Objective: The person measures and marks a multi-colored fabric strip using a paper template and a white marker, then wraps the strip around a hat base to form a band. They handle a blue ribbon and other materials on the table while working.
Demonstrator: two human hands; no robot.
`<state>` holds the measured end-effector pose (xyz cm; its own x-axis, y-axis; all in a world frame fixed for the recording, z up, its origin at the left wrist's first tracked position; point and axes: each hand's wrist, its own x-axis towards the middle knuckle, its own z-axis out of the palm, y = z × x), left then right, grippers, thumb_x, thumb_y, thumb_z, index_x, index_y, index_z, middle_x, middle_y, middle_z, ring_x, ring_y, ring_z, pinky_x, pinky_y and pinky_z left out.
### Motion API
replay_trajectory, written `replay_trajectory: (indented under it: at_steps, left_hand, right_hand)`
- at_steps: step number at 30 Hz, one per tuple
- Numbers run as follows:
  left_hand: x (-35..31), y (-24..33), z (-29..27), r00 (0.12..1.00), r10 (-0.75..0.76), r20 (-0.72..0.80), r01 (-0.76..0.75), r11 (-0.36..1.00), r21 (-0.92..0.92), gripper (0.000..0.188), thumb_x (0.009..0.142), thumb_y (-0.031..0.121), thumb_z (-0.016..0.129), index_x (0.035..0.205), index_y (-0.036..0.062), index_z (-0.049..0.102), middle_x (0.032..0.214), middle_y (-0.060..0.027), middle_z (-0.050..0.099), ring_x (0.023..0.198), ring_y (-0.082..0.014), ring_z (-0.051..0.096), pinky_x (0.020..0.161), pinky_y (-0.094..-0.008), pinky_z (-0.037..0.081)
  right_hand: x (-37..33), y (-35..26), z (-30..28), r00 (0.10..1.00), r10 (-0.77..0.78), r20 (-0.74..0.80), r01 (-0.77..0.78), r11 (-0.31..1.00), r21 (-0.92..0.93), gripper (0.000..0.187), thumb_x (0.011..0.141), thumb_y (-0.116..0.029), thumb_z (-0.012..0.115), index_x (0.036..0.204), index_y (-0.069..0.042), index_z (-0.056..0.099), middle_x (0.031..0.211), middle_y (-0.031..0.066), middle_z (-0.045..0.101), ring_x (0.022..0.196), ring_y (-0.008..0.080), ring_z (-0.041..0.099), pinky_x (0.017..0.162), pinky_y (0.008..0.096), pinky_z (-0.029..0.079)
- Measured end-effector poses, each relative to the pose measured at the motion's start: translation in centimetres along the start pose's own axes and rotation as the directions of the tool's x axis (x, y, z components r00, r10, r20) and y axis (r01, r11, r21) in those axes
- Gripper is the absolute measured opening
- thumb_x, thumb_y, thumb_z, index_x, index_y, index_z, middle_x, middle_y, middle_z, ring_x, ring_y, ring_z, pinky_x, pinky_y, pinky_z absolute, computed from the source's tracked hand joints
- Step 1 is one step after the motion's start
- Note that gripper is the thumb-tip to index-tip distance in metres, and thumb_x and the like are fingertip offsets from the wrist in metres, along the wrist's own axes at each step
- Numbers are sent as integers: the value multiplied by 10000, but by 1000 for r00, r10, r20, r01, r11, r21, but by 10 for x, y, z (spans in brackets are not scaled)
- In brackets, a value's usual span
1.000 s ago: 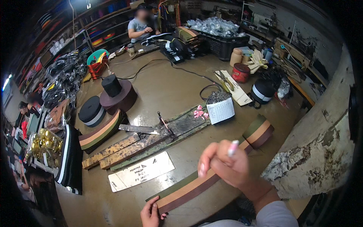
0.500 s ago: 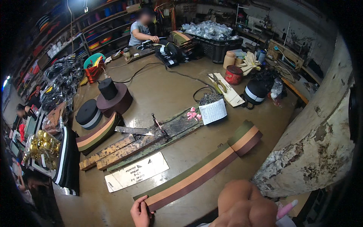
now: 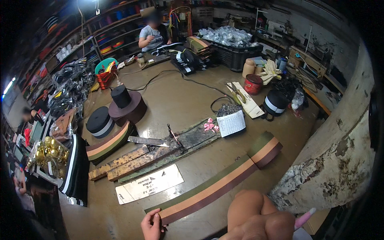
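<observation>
A wide webbing band [image 3: 208,186] with green, orange and maroon stripes lies slantwise over the table. Its far right end [image 3: 265,150] bends round in a short curl. At the near left end, my left hand [image 3: 152,227] pinches the band's edge between thumb and fingers. Close to the camera, my right hand [image 3: 258,220] is a closed fist, knuckles up. A pink stick with a pale tip [image 3: 305,219] pokes out at its right side; most of it is hidden by the fist. Beyond the band lies a white card [image 3: 151,184] with handwriting.
A long stained wooden and metal jig [image 3: 152,154] lies past the card. Webbing rolls [image 3: 128,106] and a striped band coil [image 3: 108,146] stand left. A rough pillar [image 3: 328,152] rises close on the right. Pliers [image 3: 236,93] and a red tin [image 3: 253,84] lie farther back, before a seated co-worker [image 3: 154,36].
The whole view has shifted slightly to the right. My left hand keeps its pinch on the band. The co-worker across the table has raised a hand.
</observation>
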<state>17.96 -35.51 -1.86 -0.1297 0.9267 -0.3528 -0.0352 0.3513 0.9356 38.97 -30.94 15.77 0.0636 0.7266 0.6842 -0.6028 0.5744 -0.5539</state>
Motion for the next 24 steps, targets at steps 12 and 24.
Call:
replay_trajectory:
  at_steps: [12,24]
  left_hand:
    - [2,2,-2,999,44,-32,-35,974,225,212,964,194,615,1096,33,657,724,25,560,487,-38,476,414,-196,416]
    - [2,-8,-29,947,321,19,-312,905,287,102,909,61,639,955,-7,700,809,-5,657,699,-65,565,624,-209,451]
  right_hand:
    - [-49,-2,-133,961,-277,-25,53,268,-962,179,940,72,456,919,-62,338,924,148,529,794,189,620,748,351,554]
    - [-95,-9,-222,958,-258,-123,-262,-623,-737,278,795,-128,695,965,-32,497,1142,112,548,1131,316,499,1086,547,278]
